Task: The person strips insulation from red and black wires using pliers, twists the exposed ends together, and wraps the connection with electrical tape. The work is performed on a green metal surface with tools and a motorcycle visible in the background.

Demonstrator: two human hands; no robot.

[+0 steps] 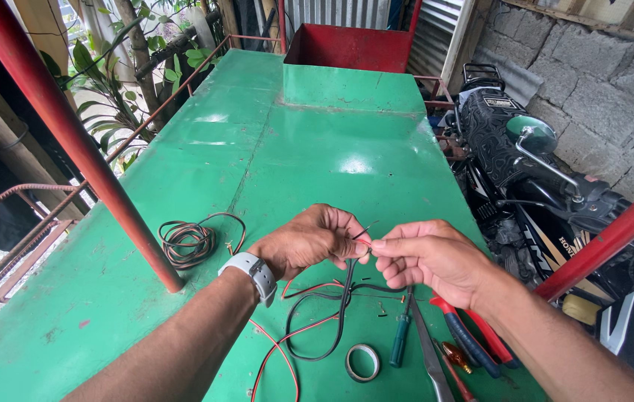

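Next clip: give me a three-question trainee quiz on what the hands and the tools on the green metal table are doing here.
1. True or false: both hands pinch the thin red and black wires between their fingertips.
2. Which lies nearest the roll of tape?
A. the coiled brown wire bundle
B. the green-handled screwdriver
C. the parked black motorcycle
3. Fill in: the left hand wears a white ____ on its wrist.

Key
1. True: the left hand and the right hand meet at the wire ends above the green metal table.
2. B: the screwdriver lies just right of the tape.
3. Watch.
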